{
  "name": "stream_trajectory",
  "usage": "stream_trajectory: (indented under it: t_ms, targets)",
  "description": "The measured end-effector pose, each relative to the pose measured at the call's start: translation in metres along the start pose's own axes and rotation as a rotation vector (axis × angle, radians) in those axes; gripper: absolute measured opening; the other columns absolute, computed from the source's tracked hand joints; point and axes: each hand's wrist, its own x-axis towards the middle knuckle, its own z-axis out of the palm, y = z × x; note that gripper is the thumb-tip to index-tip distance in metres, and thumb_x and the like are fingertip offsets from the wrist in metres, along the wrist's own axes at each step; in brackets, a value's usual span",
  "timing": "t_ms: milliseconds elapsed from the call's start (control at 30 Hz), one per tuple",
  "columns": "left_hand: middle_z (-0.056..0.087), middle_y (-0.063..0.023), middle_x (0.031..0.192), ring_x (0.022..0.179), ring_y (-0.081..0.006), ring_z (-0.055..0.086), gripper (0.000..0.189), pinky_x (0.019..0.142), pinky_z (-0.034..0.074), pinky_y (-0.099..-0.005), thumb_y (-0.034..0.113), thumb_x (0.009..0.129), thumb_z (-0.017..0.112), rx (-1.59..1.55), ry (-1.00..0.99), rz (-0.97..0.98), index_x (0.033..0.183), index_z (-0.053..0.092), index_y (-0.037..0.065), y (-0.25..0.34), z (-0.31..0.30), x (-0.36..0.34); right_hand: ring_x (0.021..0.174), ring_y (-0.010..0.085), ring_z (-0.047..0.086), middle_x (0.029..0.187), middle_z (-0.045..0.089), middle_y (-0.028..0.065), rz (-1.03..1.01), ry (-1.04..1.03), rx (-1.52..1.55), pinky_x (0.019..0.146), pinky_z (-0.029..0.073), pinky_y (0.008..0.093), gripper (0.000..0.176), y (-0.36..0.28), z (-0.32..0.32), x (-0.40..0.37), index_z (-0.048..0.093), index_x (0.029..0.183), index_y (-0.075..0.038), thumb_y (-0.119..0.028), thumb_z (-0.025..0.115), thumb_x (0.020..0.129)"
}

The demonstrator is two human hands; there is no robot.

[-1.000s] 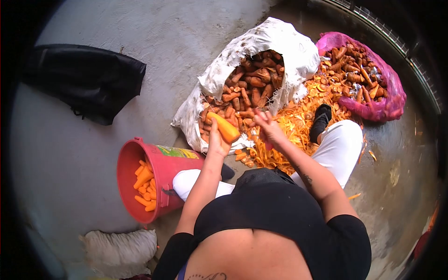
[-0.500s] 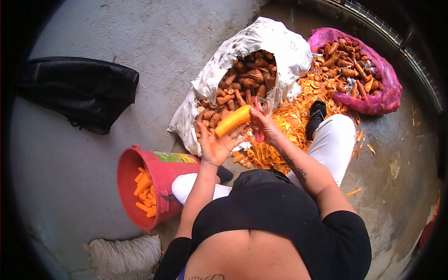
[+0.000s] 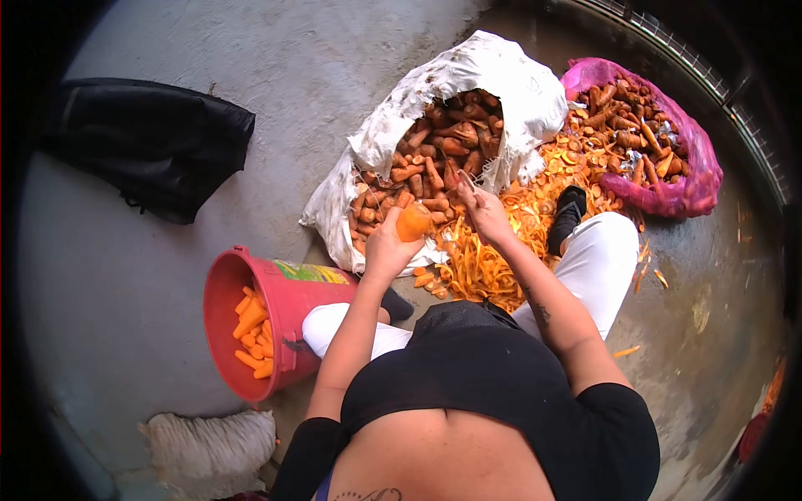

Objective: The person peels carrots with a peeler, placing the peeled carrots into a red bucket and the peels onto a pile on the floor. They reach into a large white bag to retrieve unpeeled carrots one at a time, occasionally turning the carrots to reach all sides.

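Observation:
My left hand (image 3: 390, 249) is closed around a peeled orange carrot (image 3: 414, 222), its thick end turned up toward me. Just to the right, my right hand (image 3: 487, 215) grips a red peeler, now mostly hidden behind the fingers. A small gap separates that hand from the carrot. Beyond both hands, a torn white sack (image 3: 526, 104) lies open, full of unpeeled carrots (image 3: 451, 144). Orange peelings (image 3: 480, 263) are heaped on the floor below my right hand.
A red bucket (image 3: 313, 292) lies tilted at my left with peeled carrots (image 3: 253, 321) inside. A pink mesh sack (image 3: 697, 179) of carrots and scraps sits at the far right. Black cloth (image 3: 154, 142) lies far left; a whitish sack (image 3: 209, 451) is near lower left.
The carrot has swung from lying across both hands to end-up in my left hand, whose fingers have closed round it. My right hand has come away from the carrot.

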Motion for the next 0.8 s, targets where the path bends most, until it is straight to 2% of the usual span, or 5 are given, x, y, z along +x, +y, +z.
stream_trajectory:
  t_ms: [200, 233, 367, 567, 800]
  targets:
    - [0.066, -0.0162, 0.082, 0.08, -0.0372, 0.063, 0.037, 0.066, 0.049, -0.0463, 0.025, 0.068, 0.072, 0.297, 0.091, -0.005, 0.098, 0.056, 0.009, -0.01, -0.001, -0.004, 0.078, 0.016, 0.061, 0.091, 0.067, 0.0066, -0.095, -0.09, 0.002, 0.071, 0.048, 0.029, 0.047, 0.015, 0.021, -0.028, 0.061, 0.12, -0.009, -0.046, 0.049, 0.093]
    - [0.066, -0.0163, 0.081, 0.079, -0.0372, 0.063, 0.037, 0.066, 0.049, -0.0463, 0.025, 0.068, 0.072, 0.309, 0.096, -0.002, 0.097, 0.056, 0.009, -0.013, 0.001, -0.004, 0.078, 0.0148, 0.061, 0.09, 0.067, 0.0074, -0.195, -0.065, 0.019, 0.07, 0.048, 0.0284, 0.042, 0.014, 0.025, -0.037, 0.063, 0.113, -0.006, -0.04, 0.052, 0.093]
    - [0.066, -0.0176, 0.079, 0.076, -0.0376, 0.064, 0.035, 0.064, 0.049, -0.0468, 0.024, 0.068, 0.071, 0.332, 0.116, -0.003, 0.096, 0.056, 0.009, -0.018, 0.003, -0.006, 0.076, 0.015, 0.062, 0.082, 0.067, 0.0102, -0.134, -0.125, 0.036, 0.069, 0.049, 0.0298, 0.032, 0.017, 0.038, -0.048, 0.064, 0.106, -0.003, -0.031, 0.058, 0.091]
    - [0.065, -0.0165, 0.075, 0.071, -0.0363, 0.064, 0.03, 0.062, 0.049, -0.0464, 0.022, 0.07, 0.071, 0.408, 0.156, 0.031, 0.09, 0.055, 0.006, -0.013, -0.003, -0.007, 0.074, 0.0165, 0.064, 0.082, 0.068, 0.0119, -0.197, -0.111, -0.047, 0.067, 0.049, 0.0299, 0.031, 0.016, 0.04, -0.053, 0.066, 0.105, -0.003, -0.03, 0.058, 0.091]
    - [0.064, -0.0149, 0.077, 0.072, -0.035, 0.064, 0.028, 0.063, 0.05, -0.0446, 0.017, 0.069, 0.071, 0.456, 0.16, 0.043, 0.086, 0.052, 0.005, -0.015, -0.004, -0.005, 0.078, 0.0144, 0.064, 0.087, 0.069, 0.0108, -0.106, -0.173, 0.01, 0.069, 0.049, 0.0291, 0.034, 0.013, 0.042, -0.054, 0.065, 0.108, -0.003, -0.032, 0.058, 0.091]
